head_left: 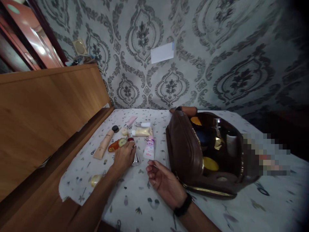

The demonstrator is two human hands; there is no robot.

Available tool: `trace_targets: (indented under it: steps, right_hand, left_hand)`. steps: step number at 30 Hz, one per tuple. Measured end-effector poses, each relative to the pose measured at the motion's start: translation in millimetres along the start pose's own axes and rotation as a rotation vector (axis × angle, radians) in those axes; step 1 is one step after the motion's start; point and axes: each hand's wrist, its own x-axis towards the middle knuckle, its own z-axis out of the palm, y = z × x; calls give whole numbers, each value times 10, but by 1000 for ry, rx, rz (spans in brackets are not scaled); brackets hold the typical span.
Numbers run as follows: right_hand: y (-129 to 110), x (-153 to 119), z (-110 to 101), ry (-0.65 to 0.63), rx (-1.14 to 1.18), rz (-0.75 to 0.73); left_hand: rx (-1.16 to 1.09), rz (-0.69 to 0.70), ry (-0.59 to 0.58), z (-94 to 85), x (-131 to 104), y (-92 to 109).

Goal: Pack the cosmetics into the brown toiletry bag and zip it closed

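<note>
My left hand (124, 156) is palm down with its fingers bent over a small item, mostly hidden; a dark red part and a silver part (135, 159) show on either side of the fingers. Palm up, my right hand (164, 183) holds nothing, its fingers loosely curled and apart, below a pink-and-white tube (149, 148). Around the left hand lie an orange item (114, 146), a beige tube (103, 146), a cream tube (143, 131), a white-and-silver tube (145, 124), a pink tube (130, 121) and a round black item (115, 129).
An open brown bag (183, 145) with several items inside stands right of my right hand. A yellow-capped item (96, 180) lies beside my left forearm. Wooden furniture (53, 106) borders the patterned cloth (135, 196) on the left; a patterned wall (169, 29) is behind.
</note>
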Motion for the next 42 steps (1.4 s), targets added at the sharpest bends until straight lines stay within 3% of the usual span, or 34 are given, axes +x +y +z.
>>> trace_targets:
  steps: [4,7,11,13,17,20,23,27,34,38,42]
  right_hand:
    - [-1,2,-10,-3,-17,8]
    - [-2,-5,-17,-14,-23,6]
    - [-2,-14,-22,-36,-37,-15]
    - [-2,-15,-20,-38,-38,-21]
    - [4,-23,-5,-35,-40,-18]
    - [10,-34,4,-37,-50,-21]
    - [12,-39,2,-42,-64,-28]
    - [26,-30,-16,-50,-67,-54]
    - [53,-15,-43,-66,-49,-84]
    - [51,-14,-47,-92,-36,-91]
    - [50,-6,-39,-104,-41,-96]
  left_hand:
    - [-89,-20,-4,-30,10,-13]
    - [-289,-31,57,-96,54,-88]
    - [-632,-67,183,-246,189,-414]
    - [-686,-131,230,-327,259,-658]
    - [-332,-345,153,-415,291,-1079]
    - [-91,-449,45,-376,233,-1220]
    - [53,-514,-46,-299,201,-1256]
    - [47,-553,-131,-256,226,-1254]
    - [-59,-507,-115,-279,245,-1353]
    - [-383,-412,-25,-343,242,-1353]
    - [-809,-205,7,-554,172,-1037]
